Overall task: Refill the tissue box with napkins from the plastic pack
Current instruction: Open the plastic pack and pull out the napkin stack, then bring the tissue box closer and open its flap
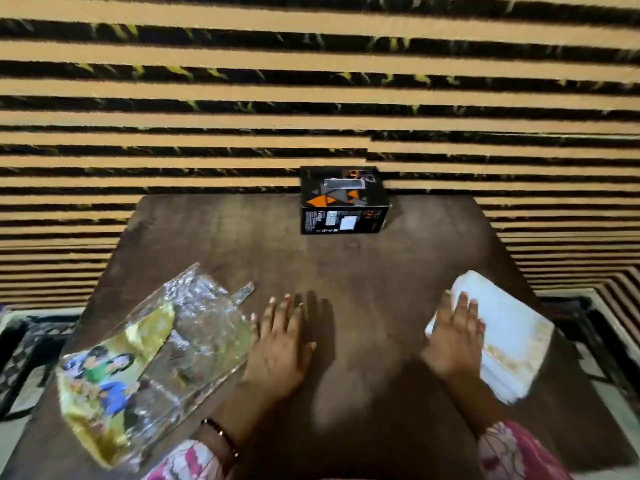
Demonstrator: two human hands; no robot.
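A black tissue box with orange and grey triangles stands at the far edge of the dark wooden table. The clear plastic pack, yellow-printed and looking emptied, lies at the near left. A stack of white napkins lies at the near right. My left hand rests flat on the table, fingers apart, just right of the pack's edge. My right hand lies palm down with its fingers on the left side of the napkin stack.
A torn strip of clear plastic lies beside the pack's far corner. A striped tan and black surface stretches behind and around the table. Dark floor edges show at both sides.
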